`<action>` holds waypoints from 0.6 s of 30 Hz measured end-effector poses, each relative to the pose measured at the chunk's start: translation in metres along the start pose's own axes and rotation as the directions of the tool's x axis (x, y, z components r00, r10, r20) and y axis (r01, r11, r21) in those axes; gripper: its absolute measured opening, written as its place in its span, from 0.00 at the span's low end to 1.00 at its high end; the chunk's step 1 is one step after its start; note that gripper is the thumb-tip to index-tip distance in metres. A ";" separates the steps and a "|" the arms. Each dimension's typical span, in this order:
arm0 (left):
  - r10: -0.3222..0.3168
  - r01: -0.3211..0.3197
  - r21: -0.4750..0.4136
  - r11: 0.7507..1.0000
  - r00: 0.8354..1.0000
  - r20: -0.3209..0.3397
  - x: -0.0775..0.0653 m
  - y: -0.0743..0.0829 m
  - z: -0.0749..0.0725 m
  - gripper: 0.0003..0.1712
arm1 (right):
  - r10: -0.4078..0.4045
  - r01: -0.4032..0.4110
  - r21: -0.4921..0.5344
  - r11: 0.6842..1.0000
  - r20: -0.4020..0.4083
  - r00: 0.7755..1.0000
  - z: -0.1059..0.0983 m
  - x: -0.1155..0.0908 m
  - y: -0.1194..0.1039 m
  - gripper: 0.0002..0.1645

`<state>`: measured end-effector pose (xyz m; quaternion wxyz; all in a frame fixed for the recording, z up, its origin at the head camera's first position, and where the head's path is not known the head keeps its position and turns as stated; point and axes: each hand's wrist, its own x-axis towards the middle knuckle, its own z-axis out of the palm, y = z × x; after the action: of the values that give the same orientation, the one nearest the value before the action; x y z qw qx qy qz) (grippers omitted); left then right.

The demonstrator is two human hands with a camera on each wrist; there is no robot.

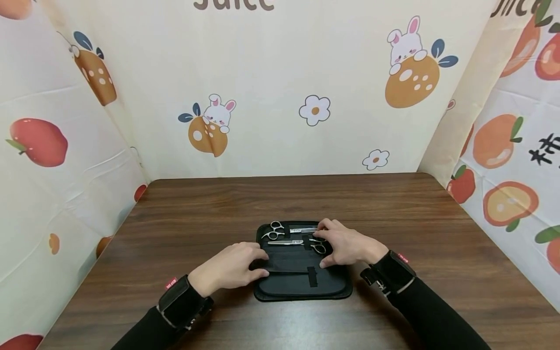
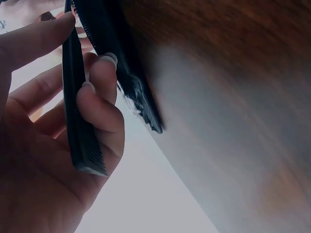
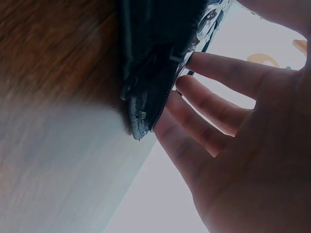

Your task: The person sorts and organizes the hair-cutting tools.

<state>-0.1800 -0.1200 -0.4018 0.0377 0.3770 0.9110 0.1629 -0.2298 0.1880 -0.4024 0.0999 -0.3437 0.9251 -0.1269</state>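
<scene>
My left hand [image 1: 238, 265] pinches a black comb [image 2: 73, 111] between thumb and curled fingers, its toothed end by the palm. The comb's other end reaches over the lower part of an open black zip case [image 1: 302, 290]. Two pairs of silver scissors lie in the upper part of the case: the upper scissors [image 1: 273, 235] have their finger loops at the left, the lower scissors [image 1: 285, 242] have theirs at the right. My right hand [image 1: 347, 243] rests at the case's right side, fingers extended, fingertips touching the edge near the scissors.
The case lies on a brown wood-grain table [image 1: 201, 209]. An elastic strap [image 1: 312, 276] crosses its lower part. Printed cloth with fruit and rabbits hangs behind the table [image 1: 271, 136] and along both sides.
</scene>
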 end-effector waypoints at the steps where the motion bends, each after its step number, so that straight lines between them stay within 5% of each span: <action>1: 0.003 -0.003 0.000 1.000 1.000 -0.001 0.001 0.001 0.000 0.18 | 0.000 0.000 0.000 1.000 0.001 1.000 -0.001 0.000 0.000 0.41; 18: 0.001 -0.001 0.054 0.999 1.000 0.010 0.010 0.008 0.002 0.16 | 0.002 -0.002 0.001 1.000 0.026 1.000 -0.005 0.001 0.000 0.41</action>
<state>-0.1815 -0.1073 -0.4006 0.0320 0.3790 0.9147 0.1362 -0.2320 0.1881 -0.3982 0.1121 -0.3445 0.9239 -0.1230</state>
